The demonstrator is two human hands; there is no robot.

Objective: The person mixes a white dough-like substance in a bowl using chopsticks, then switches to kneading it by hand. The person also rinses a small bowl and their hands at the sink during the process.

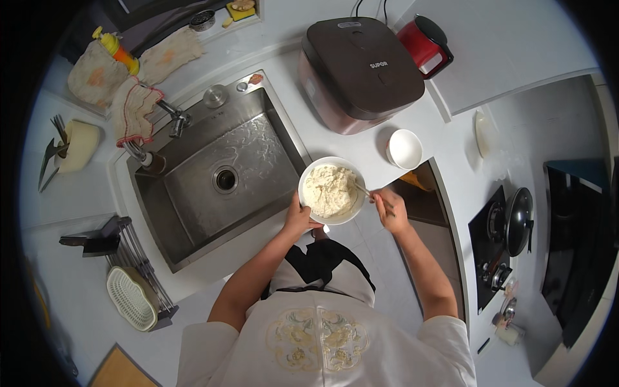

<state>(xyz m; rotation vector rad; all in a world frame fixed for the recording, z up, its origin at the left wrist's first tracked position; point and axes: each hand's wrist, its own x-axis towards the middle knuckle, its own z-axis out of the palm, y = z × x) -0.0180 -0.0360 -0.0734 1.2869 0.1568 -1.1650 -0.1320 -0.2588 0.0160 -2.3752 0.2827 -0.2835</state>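
A white bowl holds a pale, lumpy, dough-like mixture, beside the near right corner of the sink. My left hand grips the bowl's left rim, with the thumb at its edge. In my right hand are thin sticks, which look like chopsticks; their far ends reach into the right side of the mixture. A small white bowl, with nothing visible inside, stands on the counter beyond my right hand.
A wet steel sink lies at left, its faucet behind. A Supor rice cooker and a red kettle stand at the back. At right are a gas stove and a lidded pan. A plastic basket sits at left.
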